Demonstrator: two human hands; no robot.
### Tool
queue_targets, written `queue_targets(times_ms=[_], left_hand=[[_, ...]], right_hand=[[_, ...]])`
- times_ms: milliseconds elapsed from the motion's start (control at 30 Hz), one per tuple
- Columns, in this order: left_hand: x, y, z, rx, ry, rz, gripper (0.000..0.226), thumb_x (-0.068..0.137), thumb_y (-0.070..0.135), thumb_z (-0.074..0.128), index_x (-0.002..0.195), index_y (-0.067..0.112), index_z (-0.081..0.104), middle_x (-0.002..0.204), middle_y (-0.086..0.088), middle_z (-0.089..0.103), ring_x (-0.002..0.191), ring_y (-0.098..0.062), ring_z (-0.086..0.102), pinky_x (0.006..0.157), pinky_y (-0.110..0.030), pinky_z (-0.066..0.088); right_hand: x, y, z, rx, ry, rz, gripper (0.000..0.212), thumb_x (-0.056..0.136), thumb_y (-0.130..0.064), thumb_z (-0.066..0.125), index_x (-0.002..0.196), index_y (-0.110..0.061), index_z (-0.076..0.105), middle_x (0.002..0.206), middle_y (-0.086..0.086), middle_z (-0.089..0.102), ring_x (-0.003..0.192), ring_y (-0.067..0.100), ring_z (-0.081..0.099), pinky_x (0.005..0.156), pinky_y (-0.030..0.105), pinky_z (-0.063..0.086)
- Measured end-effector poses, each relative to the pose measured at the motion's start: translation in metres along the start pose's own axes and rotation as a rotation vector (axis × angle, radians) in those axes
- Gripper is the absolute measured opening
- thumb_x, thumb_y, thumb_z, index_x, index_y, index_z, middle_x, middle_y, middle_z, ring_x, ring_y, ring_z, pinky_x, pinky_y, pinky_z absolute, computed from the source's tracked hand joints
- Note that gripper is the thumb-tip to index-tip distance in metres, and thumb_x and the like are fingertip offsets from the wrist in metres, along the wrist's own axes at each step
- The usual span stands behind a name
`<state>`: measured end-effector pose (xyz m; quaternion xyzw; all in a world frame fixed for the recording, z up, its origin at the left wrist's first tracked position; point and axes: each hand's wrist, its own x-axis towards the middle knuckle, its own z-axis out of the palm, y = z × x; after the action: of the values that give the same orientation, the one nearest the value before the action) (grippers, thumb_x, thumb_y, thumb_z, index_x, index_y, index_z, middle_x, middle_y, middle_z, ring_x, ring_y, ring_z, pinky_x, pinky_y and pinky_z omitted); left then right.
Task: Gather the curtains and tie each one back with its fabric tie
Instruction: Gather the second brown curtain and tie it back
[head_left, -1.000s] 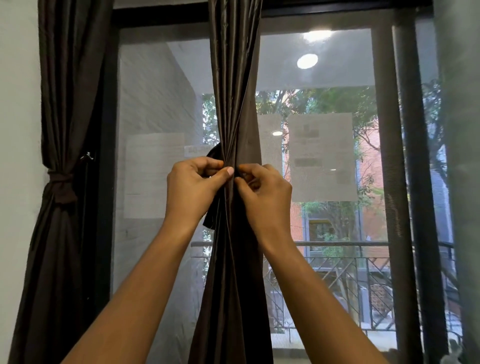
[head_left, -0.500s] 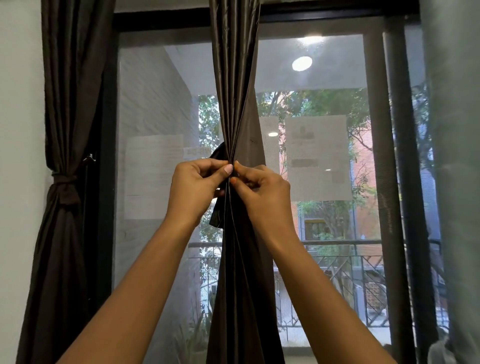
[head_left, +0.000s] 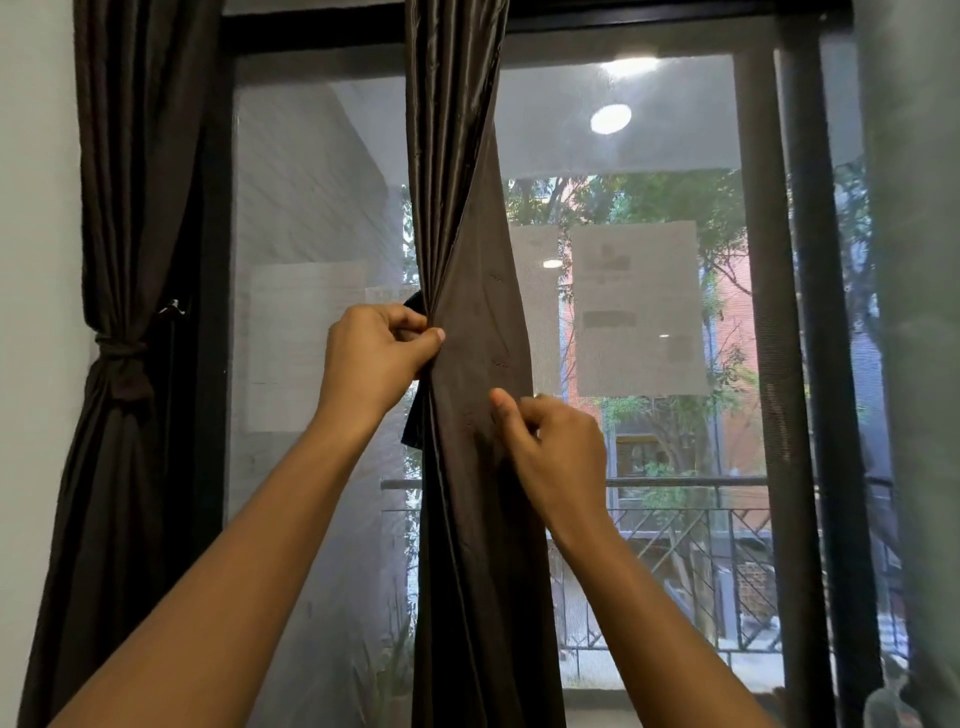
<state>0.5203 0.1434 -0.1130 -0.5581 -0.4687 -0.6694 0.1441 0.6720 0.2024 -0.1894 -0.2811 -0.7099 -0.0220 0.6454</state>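
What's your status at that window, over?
Left hand grips middle curtain. Right hand curled against it, grip unclear. Left curtain already tied. Nothing in the way.

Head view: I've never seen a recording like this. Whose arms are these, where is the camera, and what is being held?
There is no machine here. A person wears a camera on the head, so the single picture looks forward along their own bare arms at a window. The left hand grips the gathered folds of the middle curtain. A dark strip shows behind that hand and is probably the band for binding it. The right hand sits lower against the same curtain, fingers curled; the picture doesn't show whether they pinch any cloth. The left curtain is already bound with its tie. Paper sheets hang on the glass.
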Motion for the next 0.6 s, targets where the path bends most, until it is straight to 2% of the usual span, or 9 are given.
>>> queue_targets(times_ms=[67, 100, 167, 233, 333, 400, 500, 600], left_hand=[[-0.003, -0.002, 0.001, 0.041, 0.035, 0.015, 0.01, 0.081, 0.019, 0.074, 0.09, 0.014, 0.072, 0.071, 0.0, 0.069, 0.071, -0.018, 0.07, 0.075, -0.04, 0.06], [-0.004, -0.001, 0.002, 0.057, 0.045, 0.025, 0.01, 0.082, 0.018, 0.074, 0.092, 0.015, 0.072, 0.071, 0.002, 0.068, 0.071, -0.017, 0.069, 0.075, -0.04, 0.06], [-0.007, -0.002, 0.004, 0.092, 0.059, 0.038, 0.015, 0.082, 0.017, 0.072, 0.097, 0.014, 0.072, 0.073, 0.004, 0.067, 0.073, -0.015, 0.068, 0.076, -0.04, 0.06], [-0.008, -0.003, 0.006, 0.132, 0.071, 0.039, 0.02, 0.082, 0.016, 0.071, 0.102, 0.013, 0.072, 0.076, 0.005, 0.067, 0.076, -0.015, 0.068, 0.078, -0.039, 0.059], [-0.01, -0.006, 0.008, 0.154, 0.099, 0.036, 0.024, 0.082, 0.016, 0.071, 0.105, 0.012, 0.071, 0.082, 0.0, 0.069, 0.078, -0.014, 0.068, 0.08, -0.039, 0.059], [-0.011, -0.007, 0.011, 0.165, 0.122, 0.03, 0.024, 0.082, 0.017, 0.072, 0.106, 0.012, 0.071, 0.084, -0.001, 0.07, 0.079, -0.013, 0.068, 0.08, -0.038, 0.059], [-0.015, -0.009, 0.02, 0.17, 0.168, 0.003, 0.024, 0.083, 0.022, 0.073, 0.106, 0.013, 0.072, 0.086, -0.001, 0.072, 0.078, -0.012, 0.069, 0.08, -0.037, 0.059], [-0.019, -0.009, 0.032, 0.154, 0.217, -0.023, 0.026, 0.083, 0.026, 0.073, 0.105, 0.014, 0.072, 0.087, 0.0, 0.073, 0.08, -0.011, 0.069, 0.08, -0.038, 0.059]], right_hand=[[0.012, 0.011, 0.004, 0.067, 0.062, 0.09, 0.021, 0.092, -0.039, 0.056, 0.086, -0.021, 0.066, 0.089, -0.001, 0.062, 0.079, 0.006, 0.054, 0.063, 0.01, 0.034], [0.019, 0.016, 0.008, 0.128, 0.067, 0.145, 0.02, 0.09, -0.035, 0.059, 0.104, -0.021, 0.065, 0.105, 0.0, 0.061, 0.094, 0.01, 0.055, 0.073, 0.016, 0.041], [0.036, 0.025, 0.013, 0.318, 0.015, 0.268, 0.038, 0.088, -0.031, 0.063, 0.124, -0.021, 0.054, 0.123, 0.002, 0.055, 0.112, 0.016, 0.051, 0.091, 0.029, 0.046], [0.05, 0.026, 0.014, 0.522, -0.093, 0.407, 0.048, 0.088, -0.031, 0.063, 0.132, -0.019, 0.046, 0.128, 0.002, 0.053, 0.114, 0.018, 0.05, 0.095, 0.035, 0.044], [0.066, 0.026, 0.014, 0.787, -0.257, 0.547, 0.046, 0.088, -0.026, 0.064, 0.13, -0.015, 0.048, 0.116, 0.004, 0.057, 0.104, 0.018, 0.055, 0.085, 0.032, 0.049], [0.071, 0.025, 0.017, 0.804, -0.26, 0.516, 0.032, 0.086, -0.024, 0.067, 0.116, -0.015, 0.058, 0.101, 0.005, 0.064, 0.098, 0.021, 0.062, 0.073, 0.028, 0.051], [0.07, 0.028, 0.021, 0.585, -0.116, 0.354, 0.012, 0.083, -0.027, 0.069, 0.09, -0.017, 0.066, 0.078, 0.003, 0.065, 0.081, 0.017, 0.065, 0.076, 0.035, 0.055], [0.056, 0.026, 0.012, 0.451, 0.049, 0.146, 0.01, 0.084, -0.029, 0.069, 0.089, -0.021, 0.065, 0.074, -0.01, 0.063, 0.07, 0.005, 0.061, 0.068, 0.029, 0.055]])
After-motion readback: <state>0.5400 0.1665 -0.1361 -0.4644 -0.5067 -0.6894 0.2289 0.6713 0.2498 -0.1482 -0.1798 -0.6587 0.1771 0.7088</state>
